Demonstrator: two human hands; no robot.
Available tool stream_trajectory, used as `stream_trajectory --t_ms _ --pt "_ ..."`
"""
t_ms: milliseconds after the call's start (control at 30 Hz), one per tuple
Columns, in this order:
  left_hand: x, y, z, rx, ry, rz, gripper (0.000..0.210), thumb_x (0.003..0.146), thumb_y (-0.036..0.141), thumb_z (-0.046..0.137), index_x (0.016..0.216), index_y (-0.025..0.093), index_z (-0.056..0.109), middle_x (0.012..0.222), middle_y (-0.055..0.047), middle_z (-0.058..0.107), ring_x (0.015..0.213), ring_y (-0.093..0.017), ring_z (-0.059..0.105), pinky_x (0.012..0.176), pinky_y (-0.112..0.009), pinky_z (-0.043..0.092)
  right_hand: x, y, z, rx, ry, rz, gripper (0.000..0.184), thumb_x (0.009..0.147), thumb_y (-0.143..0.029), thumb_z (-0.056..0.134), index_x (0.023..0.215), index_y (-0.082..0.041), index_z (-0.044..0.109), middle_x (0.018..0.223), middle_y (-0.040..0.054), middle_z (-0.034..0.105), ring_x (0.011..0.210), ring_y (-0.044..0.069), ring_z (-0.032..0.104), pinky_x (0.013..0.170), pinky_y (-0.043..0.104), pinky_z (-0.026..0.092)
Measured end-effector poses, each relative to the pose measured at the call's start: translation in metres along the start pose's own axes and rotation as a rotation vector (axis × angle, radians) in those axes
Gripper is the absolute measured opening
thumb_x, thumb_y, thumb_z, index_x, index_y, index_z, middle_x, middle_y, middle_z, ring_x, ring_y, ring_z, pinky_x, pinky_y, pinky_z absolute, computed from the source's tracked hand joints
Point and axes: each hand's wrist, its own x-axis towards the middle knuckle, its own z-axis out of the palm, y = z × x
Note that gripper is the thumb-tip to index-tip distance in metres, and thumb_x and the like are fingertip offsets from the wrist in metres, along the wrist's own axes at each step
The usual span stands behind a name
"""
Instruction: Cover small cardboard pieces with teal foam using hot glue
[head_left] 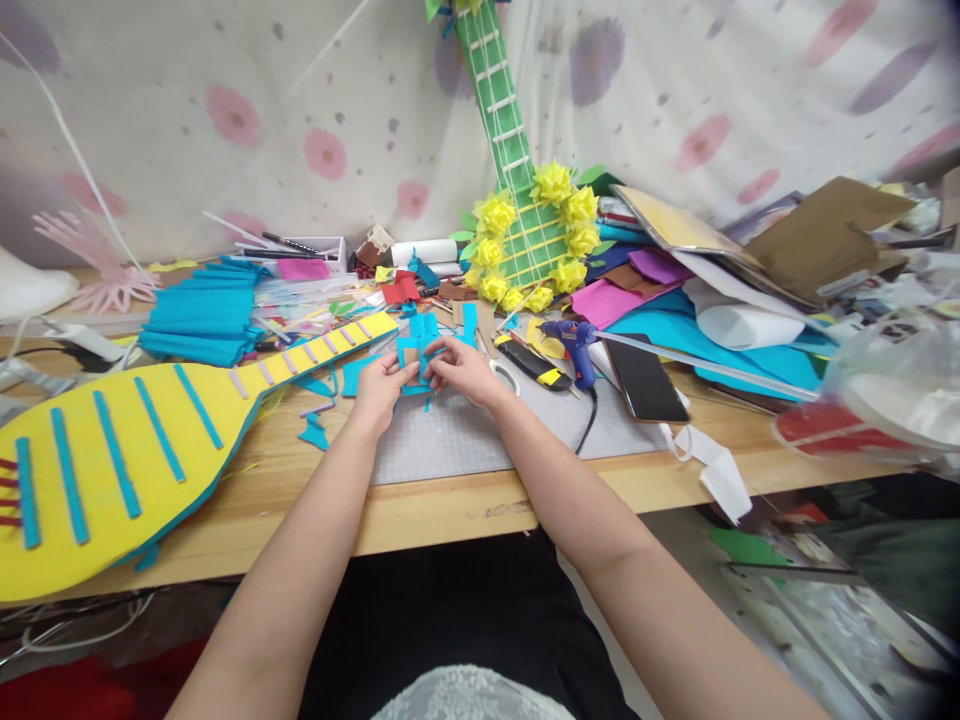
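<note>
Left hand [385, 382], right hand [463, 368] pinch blue foam piece [421, 340] over grey mat [450, 440].

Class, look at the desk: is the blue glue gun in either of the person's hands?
No: the glue gun lies on the table to the right, while the left hand and right hand both hold a blue paper piece.

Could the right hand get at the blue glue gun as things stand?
Probably yes. The right hand is busy pinching the blue paper piece together with the left hand, but the glue gun lies just beside it, uncovered, with bare mat between.
</note>
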Motion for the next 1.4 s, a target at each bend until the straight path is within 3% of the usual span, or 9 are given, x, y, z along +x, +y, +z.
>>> stream_trajectory --t_ms 133,233,367,467,700,833,967,1167,1400 --pt "0.000 0.005 0.001 0.006 0.085 0.032 0.033 0.051 0.028 0.079 0.080 0.015 0.069 0.072 -0.002 0.069 0.064 -0.015 0.062 0.063 -0.026 0.049 0.001 0.000 0.001 -0.041 0.029 -0.036 0.008 0.076 -0.019 0.051 0.084 -0.018 0.051 0.057 -0.0052 0.058 0.041 0.007 0.050 0.042 0.019 0.041" --pt "0.004 0.012 -0.005 -0.037 0.266 0.135 0.028 0.057 0.032 0.076 0.079 0.015 0.069 0.077 -0.003 0.070 0.072 -0.015 0.063 0.070 -0.027 0.050 0.005 0.003 -0.002 -0.041 0.239 -0.075 0.011 0.079 -0.029 0.051 0.082 -0.019 0.052 0.053 -0.0068 0.053 0.039 0.005 0.042 0.041 0.018 0.035" --pt "0.012 0.022 -0.021 -0.105 0.511 0.181 0.022 0.066 0.032 0.071 0.080 0.016 0.066 0.082 -0.002 0.069 0.074 -0.013 0.063 0.068 -0.024 0.050 0.010 0.009 -0.012 -0.221 0.495 -0.058 0.010 0.077 -0.027 0.053 0.082 -0.018 0.054 0.060 -0.0045 0.055 0.055 0.009 0.052 0.056 0.021 0.041" --pt "0.016 0.024 -0.029 -0.111 0.577 0.153 0.019 0.071 0.031 0.066 0.084 0.017 0.065 0.081 -0.002 0.068 0.072 -0.013 0.063 0.065 -0.024 0.050 0.012 0.011 -0.018 -0.446 0.508 -0.041 0.013 0.072 -0.024 0.059 0.083 -0.018 0.058 0.078 -0.0004 0.062 0.069 0.012 0.055 0.069 0.027 0.045" --pt "0.008 0.018 -0.022 0.079 0.169 0.050 0.035 0.056 0.037 0.077 0.080 0.014 0.066 0.076 -0.003 0.068 0.073 -0.016 0.063 0.070 -0.027 0.049 0.019 -0.006 -0.017 -0.401 0.354 0.008 0.020 0.076 -0.029 0.059 0.092 -0.015 0.060 0.097 0.0077 0.065 0.088 0.016 0.060 0.083 0.033 0.046" --pt "-0.001 0.018 -0.015 0.188 -0.181 0.007 0.046 0.056 0.040 0.078 0.094 0.014 0.068 0.090 -0.007 0.070 0.083 -0.020 0.064 0.078 -0.032 0.049 0.016 -0.023 -0.016 -0.114 -0.009 -0.044 0.040 0.076 -0.035 0.062 0.111 -0.018 0.054 0.111 0.0072 0.061 0.104 0.015 0.057 0.090 0.030 0.045" --pt "0.000 0.020 -0.016 0.225 -0.110 0.102 0.054 0.056 0.033 0.078 0.105 0.015 0.063 0.099 -0.008 0.069 0.090 -0.021 0.063 0.081 -0.033 0.049 0.014 -0.030 -0.019 -0.183 -0.235 0.053 0.062 0.058 -0.028 0.077 0.114 -0.018 0.053 0.100 0.0050 0.063 0.097 0.018 0.058 0.083 0.032 0.049" --pt "0.003 0.024 -0.015 -0.029 0.080 0.041 0.048 0.063 0.026 0.074 0.108 0.018 0.060 0.096 -0.006 0.068 0.083 -0.016 0.064 0.067 -0.024 0.051 0.014 -0.025 -0.021 -0.157 -0.046 0.098 0.045 0.054 -0.023 0.077 0.093 -0.016 0.056 0.082 0.0004 0.063 0.078 0.014 0.061 0.066 0.025 0.050" --pt "-0.009 0.017 0.007 -0.241 -0.207 -0.246 0.026 0.078 0.028 0.062 0.101 0.017 0.065 0.097 -0.008 0.069 0.087 -0.019 0.065 0.075 -0.031 0.053 0.006 -0.028 -0.026 0.064 0.077 0.245 0.019 0.071 -0.015 0.061 0.085 -0.019 0.049 0.061 -0.0050 0.056 0.052 0.009 0.053 0.049 0.020 0.041"
